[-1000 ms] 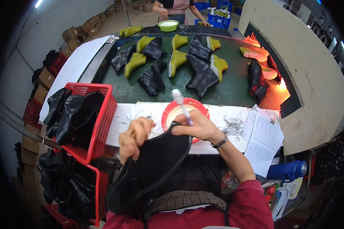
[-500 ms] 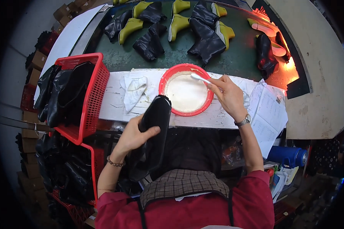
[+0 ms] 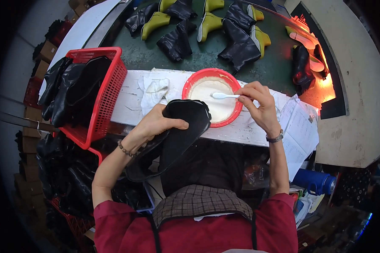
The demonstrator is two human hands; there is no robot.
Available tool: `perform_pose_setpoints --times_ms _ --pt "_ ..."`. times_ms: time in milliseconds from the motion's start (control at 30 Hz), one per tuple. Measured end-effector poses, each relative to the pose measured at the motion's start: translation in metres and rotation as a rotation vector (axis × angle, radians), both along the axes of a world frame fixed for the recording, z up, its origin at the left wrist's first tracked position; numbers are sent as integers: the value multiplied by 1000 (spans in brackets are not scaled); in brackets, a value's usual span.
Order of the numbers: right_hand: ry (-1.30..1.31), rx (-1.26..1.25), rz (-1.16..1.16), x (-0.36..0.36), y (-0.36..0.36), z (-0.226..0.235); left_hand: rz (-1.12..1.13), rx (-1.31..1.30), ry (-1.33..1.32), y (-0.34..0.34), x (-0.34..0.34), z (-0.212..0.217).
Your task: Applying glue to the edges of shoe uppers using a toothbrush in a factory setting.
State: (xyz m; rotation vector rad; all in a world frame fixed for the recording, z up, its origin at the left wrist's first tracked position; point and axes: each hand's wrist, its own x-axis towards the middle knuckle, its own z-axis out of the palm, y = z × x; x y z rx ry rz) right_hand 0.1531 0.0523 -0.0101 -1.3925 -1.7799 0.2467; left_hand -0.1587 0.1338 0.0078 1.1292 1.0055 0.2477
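My left hand [image 3: 152,126] grips a black boot upper [image 3: 183,141], thumb pressed on its dark face, the rest hanging toward my lap. Its rounded top edge touches or overlaps the near left rim of a red plastic bowl [image 3: 211,73]; I cannot tell which. Creamy white liquid [image 3: 202,90] lies in the bowl. Over that liquid, my right hand [image 3: 259,105] pinches the handle of a small white brush [image 3: 224,96], its head pointing left. Whether the bristles touch the liquid is unclear. A crumpled white cloth [image 3: 156,90] lies left of the bowl.
Left stands a red basket [image 3: 109,90] of black boots. Beyond the white board, a green conveyor belt [image 3: 143,57] carries black uppers [image 3: 175,44] and yellow-green shoe lasts [image 3: 209,25]. An orange-glowing heater [image 3: 325,86] is at right, near written papers [image 3: 297,122] and a blue flask [image 3: 314,181].
My left hand has turned the boot upper so its dark face shows wider, and moved its top edge right and up toward the bowl. The brush has come lower, farther inside the bowl.
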Motion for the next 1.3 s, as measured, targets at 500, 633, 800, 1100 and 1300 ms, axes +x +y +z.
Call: perform_pose_setpoints --times_ms 500,633,800,1100,1300 --pt "-50 124 37 -33 -2 18 172 310 -136 18 4 45" --pt "62 2 3 -39 13 13 190 869 95 47 13 43" --pt "637 -251 116 -100 31 23 285 1086 380 113 34 34" --pt "303 -52 25 -152 39 19 136 291 -343 154 0 46" --pt "356 194 52 -129 25 35 -97 1209 7 40 -7 16"
